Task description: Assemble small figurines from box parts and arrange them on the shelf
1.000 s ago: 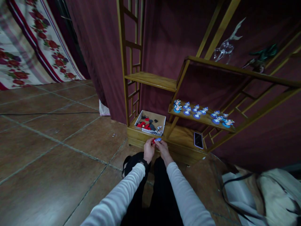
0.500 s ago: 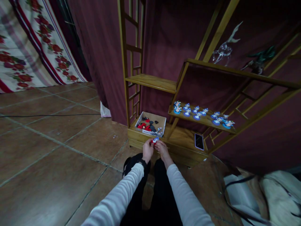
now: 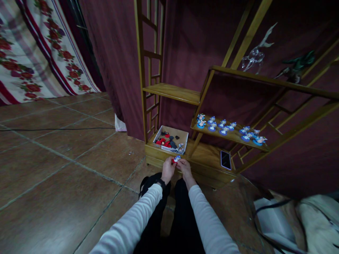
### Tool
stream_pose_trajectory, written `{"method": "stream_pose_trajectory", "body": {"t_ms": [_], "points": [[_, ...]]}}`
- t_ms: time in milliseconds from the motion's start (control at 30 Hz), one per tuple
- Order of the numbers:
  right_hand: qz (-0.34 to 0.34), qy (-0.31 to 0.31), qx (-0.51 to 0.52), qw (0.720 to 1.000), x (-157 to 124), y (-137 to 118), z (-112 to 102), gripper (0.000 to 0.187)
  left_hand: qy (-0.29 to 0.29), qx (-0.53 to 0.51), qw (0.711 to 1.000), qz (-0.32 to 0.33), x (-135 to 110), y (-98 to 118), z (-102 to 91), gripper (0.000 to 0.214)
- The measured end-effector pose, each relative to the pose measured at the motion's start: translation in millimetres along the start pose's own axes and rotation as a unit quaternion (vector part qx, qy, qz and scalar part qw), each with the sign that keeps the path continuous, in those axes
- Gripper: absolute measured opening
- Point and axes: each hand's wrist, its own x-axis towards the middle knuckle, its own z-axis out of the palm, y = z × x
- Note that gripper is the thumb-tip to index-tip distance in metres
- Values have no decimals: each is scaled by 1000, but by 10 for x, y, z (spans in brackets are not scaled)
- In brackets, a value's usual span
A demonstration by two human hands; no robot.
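Note:
Both my hands meet just in front of the low wooden shelf (image 3: 212, 155). My left hand (image 3: 168, 168) and my right hand (image 3: 185, 168) pinch one small figurine (image 3: 176, 159) between them; it shows blue, white and red. Right behind it sits a shallow cardboard box (image 3: 182, 134) with red and dark small pieces inside. On the middle board to the right, several blue-based figurines (image 3: 225, 127) stand in rows.
A phone (image 3: 225, 159) lies on the bottom board. A glass deer (image 3: 254, 53) and a dark green ornament (image 3: 296, 65) stand on the top board. Bags (image 3: 291, 218) lie at the lower right. A cable (image 3: 53, 128) crosses the tiled floor at left.
My hands stay together on the figurine with small finger shifts. The view has drifted slightly, so everything sits a bit further right.

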Motion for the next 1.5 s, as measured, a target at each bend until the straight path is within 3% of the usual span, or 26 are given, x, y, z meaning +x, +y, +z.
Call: {"method": "stream_pose_trajectory", "body": {"t_ms": [167,300,567,900,1300,1500], "points": [[16,-21,58,998,-1,-32,-14,25,-68,174,978,95,-77,226,-153,22],[20,-15,81,996,24,-39,-47,28,-116,280,945,121,-90,365,-226,26],[17,-11,86,996,79,-3,-95,28,-159,348,907,177,-82,409,-319,28],[12,-19,38,999,31,-76,-91,28,-169,282,934,140,-118,429,-365,34],[26,-35,53,998,-17,-111,-85,29,-154,249,937,189,-145,391,-373,31],[29,-45,53,997,-33,-124,-91,25,-103,142,978,108,-78,250,-306,19]]}}
